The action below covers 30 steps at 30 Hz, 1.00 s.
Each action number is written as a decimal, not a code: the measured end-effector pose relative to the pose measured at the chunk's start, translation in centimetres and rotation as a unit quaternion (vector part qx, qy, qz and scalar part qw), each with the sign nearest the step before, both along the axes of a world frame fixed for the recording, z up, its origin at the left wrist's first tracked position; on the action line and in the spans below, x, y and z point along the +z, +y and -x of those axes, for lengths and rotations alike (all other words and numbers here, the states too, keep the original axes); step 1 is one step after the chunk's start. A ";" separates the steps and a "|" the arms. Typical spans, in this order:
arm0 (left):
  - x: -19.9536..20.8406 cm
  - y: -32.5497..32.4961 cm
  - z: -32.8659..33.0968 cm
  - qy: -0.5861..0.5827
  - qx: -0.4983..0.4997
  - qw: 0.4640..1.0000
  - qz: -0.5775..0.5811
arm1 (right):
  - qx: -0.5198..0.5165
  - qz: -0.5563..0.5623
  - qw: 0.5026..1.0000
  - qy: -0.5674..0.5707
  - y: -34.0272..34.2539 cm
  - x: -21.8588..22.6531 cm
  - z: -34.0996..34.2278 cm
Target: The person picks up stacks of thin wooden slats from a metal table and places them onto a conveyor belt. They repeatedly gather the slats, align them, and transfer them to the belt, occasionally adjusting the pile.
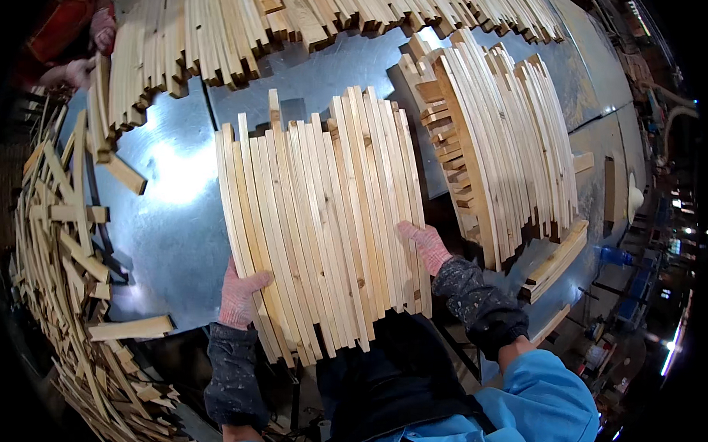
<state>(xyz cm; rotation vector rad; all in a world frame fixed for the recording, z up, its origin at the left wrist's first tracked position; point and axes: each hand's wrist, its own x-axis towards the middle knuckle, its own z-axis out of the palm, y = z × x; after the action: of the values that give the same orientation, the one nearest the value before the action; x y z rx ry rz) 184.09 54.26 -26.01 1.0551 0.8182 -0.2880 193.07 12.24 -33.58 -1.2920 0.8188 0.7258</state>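
A broad row of pale wooden strips (322,214) stands side by side in front of me, its near ends jutting past the edge of the metal table (164,251). My left hand (242,295), in a pinkish knit glove, grips the row's left side with the thumb over the top. On the opposite side my right hand (427,247), gloved alike, presses the outer strips with its thumb on top. Between them the strips are squeezed together. Their ends are uneven, and one strip sticks out at the far side. The fingers under the row are hidden.
A stack of strips (507,145) rests at the right, beside loose boards (556,262). Along the far side runs a long row of strips (230,30). Scrap wood (84,308) is heaped at the left. A co-worker's gloved hands (80,71) touch wood at the far left.
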 end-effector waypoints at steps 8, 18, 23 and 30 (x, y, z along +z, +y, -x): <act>5.7 -4.3 13.3 -0.065 0.105 0.991 -0.042 | 0.106 -0.095 0.990 -0.009 -0.7 4.0 3.7; 16.8 -14.5 32.4 -0.131 0.270 0.929 -0.215 | 0.299 -0.184 0.929 -0.117 3.1 12.8 7.6; 20.0 -21.5 43.9 -0.206 0.386 0.867 -0.238 | 0.428 -0.230 0.862 -0.145 7.0 15.5 12.5; 23.9 -32.2 63.3 -0.125 0.535 0.789 -0.275 | 0.604 -0.318 0.720 -0.126 11.6 23.6 28.5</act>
<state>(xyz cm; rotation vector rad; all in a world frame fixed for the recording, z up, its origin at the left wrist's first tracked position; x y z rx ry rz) 120.83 22.05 -2.11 0.9570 1.1568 1.1030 164.58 23.86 -9.94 -1.1070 -0.6507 1.6243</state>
